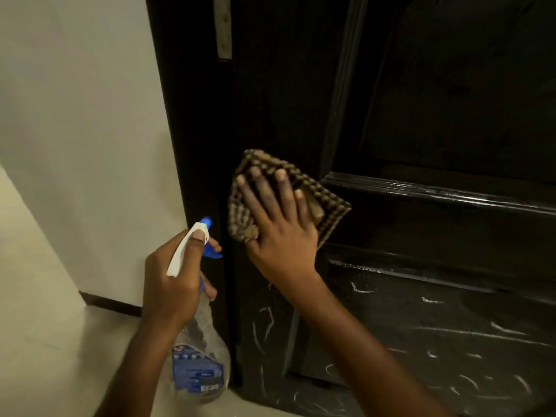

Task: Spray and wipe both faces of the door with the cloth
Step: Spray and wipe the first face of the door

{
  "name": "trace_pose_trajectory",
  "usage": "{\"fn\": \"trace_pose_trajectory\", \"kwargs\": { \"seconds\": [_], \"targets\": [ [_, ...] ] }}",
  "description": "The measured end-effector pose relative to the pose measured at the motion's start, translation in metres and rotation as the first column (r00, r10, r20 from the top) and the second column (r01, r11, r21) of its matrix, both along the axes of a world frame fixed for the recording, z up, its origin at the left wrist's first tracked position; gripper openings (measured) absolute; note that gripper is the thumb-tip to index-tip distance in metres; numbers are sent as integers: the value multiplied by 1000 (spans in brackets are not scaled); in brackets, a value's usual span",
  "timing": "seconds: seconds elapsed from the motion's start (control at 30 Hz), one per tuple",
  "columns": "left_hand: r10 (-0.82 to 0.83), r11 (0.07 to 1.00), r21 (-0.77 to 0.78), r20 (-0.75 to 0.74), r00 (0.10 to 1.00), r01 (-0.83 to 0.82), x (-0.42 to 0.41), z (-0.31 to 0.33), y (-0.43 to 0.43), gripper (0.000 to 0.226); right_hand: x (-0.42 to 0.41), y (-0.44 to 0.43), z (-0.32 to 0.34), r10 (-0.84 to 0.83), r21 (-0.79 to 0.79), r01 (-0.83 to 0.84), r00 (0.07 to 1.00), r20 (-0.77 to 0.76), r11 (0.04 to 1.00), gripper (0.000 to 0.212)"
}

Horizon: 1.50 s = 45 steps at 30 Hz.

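A dark, almost black panelled door (421,115) fills the right side of the view. My right hand (278,227) presses a brown checked cloth (328,206) flat against the door's left stile, fingers straight and spread. My left hand (173,275) grips a clear spray bottle (200,362) by its neck, with the thumb on the white-and-blue trigger head, which points at the door's edge. White streaks and wet shine mark the lower panel (436,335).
A dark door frame (186,115) with a metal hinge plate (224,28) stands left of the door. A pale wall (75,115) lies further left, with a dark skirting (111,303) and a light floor (60,356) below.
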<state>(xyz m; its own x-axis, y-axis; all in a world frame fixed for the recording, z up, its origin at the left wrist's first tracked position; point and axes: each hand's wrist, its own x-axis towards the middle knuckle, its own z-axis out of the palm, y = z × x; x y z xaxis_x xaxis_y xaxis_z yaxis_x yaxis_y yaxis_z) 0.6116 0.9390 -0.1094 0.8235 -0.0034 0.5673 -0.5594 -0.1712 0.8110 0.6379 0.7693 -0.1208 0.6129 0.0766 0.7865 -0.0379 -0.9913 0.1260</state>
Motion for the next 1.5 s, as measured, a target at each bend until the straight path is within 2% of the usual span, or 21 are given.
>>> {"fn": "trace_pose_trajectory", "kwargs": {
  "seconds": [0.1, 0.2, 0.33, 0.43, 0.5, 0.53, 0.6, 0.7, 0.8, 0.87, 0.93, 1.0, 1.1, 1.17, 1.27, 1.33, 1.4, 1.5],
  "targets": [
    [8, 1000, -8, -7, 1000, -8, -1, -1, 3, 31, 1, 0, -45, 27, -158, -60, 980, -198, 986, 67],
    [-9, 1000, -26, -11, 1000, 9, -4, -2, 2, 31, -15, -19, -93, 15, -147, -58, 959, -283, 987, 70],
    [-47, 999, -26, -18, 999, 47, -3, -2, 2, 35, -53, -65, -119, -64, 1, 65, 988, -138, 998, 82],
    [-54, 998, -40, -36, 998, 53, 0, -3, 2, 33, -55, -67, -93, -179, 146, 170, 982, 53, 974, 78],
    [-49, 998, -39, -26, 998, 48, 1, -3, 1, 32, -38, -46, -67, -177, 220, 156, 981, 78, 963, 79],
    [-38, 999, -38, -18, 999, 37, 1, -3, 1, 32, -28, -34, -58, -153, 199, 136, 986, 74, 970, 79],
    [-13, 999, -33, -5, 1000, 13, 2, -3, 1, 37, -11, -18, -53, -77, 62, 76, 997, 14, 995, 81],
    [-2, 1000, -20, -5, 1000, 2, 4, -5, 3, 39, -6, -19, -87, 34, -145, -59, 985, -171, 988, 76],
    [-11, 1000, -2, -19, 1000, 11, 4, -6, 0, 37, -24, -40, -137, 77, -155, -135, 940, -332, 979, 73],
    [-18, 1000, 0, -25, 1000, 18, 2, -5, -6, 36, -46, -61, -161, 66, -87, -104, 930, -361, 991, 70],
    [-43, 999, -3, -39, 998, 43, 1, -5, -11, 32, -69, -84, -172, -6, -51, -10, 953, -302, 999, 72],
    [-88, 996, 12, -54, 995, 89, 1, -6, -15, 30, -87, -102, -168, -104, -41, 99, 981, -164, 994, 63],
    [-102, 994, 21, -53, 993, 103, -2, -6, -21, 32, -86, -95, -139, -194, 190, 199, 980, -45, 961, 60],
    [-101, 995, 15, -53, 993, 102, -7, -6, -26, 34, -72, -78, -123, -154, 281, 146, 988, 6, 949, 69],
    [-155, 987, 25, -70, 985, 157, -8, -8, -33, 31, -62, -71, -121, -25, 113, 30, 999, -45, 993, 79],
    [-184, 982, 37, -83, 980, 187, -8, -11, -39, 31, -66, -83, -125, -34, 31, 36, 997, -66, 999, 77],
    [-213, 975, 45, -98, 972, 218, -9, -11, -47, 32, -74, -99, -126, -52, 19, 53, 997, -54, 998, 73],
    [-267, 960, 48, -124, 956, 274, -12, -14, -62, 36, -101, -136, -128, -94, 83, 90, 995, 43, 993, 60]
  ]
}}
